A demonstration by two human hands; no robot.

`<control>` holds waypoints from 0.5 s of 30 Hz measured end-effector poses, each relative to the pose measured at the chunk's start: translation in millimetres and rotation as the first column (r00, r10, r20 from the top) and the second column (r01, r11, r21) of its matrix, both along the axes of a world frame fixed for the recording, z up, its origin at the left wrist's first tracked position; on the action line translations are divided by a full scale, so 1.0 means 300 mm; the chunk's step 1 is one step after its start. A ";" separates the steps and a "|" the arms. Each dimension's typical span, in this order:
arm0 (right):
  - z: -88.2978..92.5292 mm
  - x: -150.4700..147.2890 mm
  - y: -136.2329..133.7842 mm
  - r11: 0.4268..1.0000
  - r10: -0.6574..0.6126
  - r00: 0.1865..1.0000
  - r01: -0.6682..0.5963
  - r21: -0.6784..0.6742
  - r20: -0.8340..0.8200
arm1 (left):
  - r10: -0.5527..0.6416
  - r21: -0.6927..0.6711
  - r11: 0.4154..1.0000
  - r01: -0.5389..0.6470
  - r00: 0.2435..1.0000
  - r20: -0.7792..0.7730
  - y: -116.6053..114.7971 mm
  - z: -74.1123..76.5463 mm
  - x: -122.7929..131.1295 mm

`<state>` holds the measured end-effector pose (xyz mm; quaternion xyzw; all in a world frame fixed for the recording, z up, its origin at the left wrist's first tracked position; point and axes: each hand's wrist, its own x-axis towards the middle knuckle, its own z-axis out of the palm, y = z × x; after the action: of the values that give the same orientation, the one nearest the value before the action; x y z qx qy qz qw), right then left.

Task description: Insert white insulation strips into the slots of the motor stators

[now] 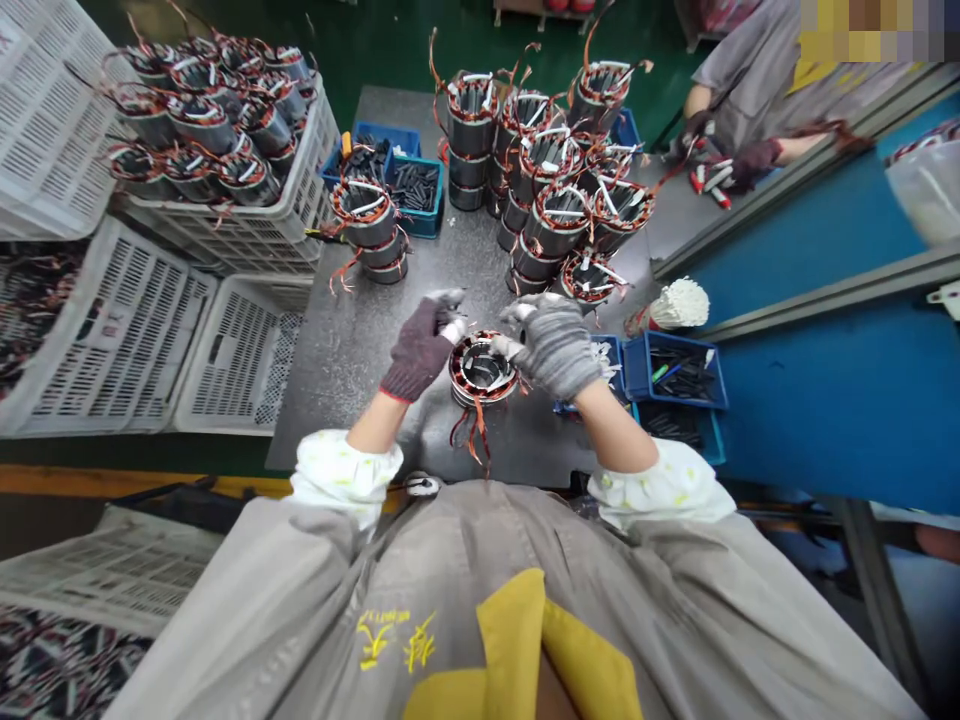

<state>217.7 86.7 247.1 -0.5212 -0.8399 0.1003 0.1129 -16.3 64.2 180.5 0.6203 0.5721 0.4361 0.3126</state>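
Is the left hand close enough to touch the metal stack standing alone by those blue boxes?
Probably yes: the metal stack stands just beyond the left hand, and nothing seems to block the way, though that hand is right beside the copper-wound ring.

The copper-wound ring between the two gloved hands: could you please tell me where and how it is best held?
I'd hold the copper-wound ring by its outer wall, below the windings, with the left hand and right hand closing from opposite sides. Its round opening faces up, and the orange leads trail from the near side, so that side is better avoided.
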 end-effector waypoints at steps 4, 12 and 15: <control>-0.033 -0.106 0.079 0.957 0.283 0.950 -0.272 -0.097 0.129 | 0.228 -0.148 0.969 -0.197 0.946 0.230 -0.093 -0.123 0.033; -0.169 -0.017 0.158 0.992 -0.015 0.452 -0.103 -0.069 -0.892 | 0.289 -0.029 0.957 -0.290 0.957 -0.034 -0.222 -0.039 0.116; -0.190 0.048 0.188 0.963 -0.205 0.174 -0.143 -0.230 -0.963 | 0.176 0.038 0.984 -0.175 0.904 -0.389 -0.270 0.057 0.215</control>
<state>232.1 143.3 190.1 -0.3611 -0.5368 0.5218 0.5560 48.2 -16.6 197.7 0.6413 0.6757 0.3307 0.1510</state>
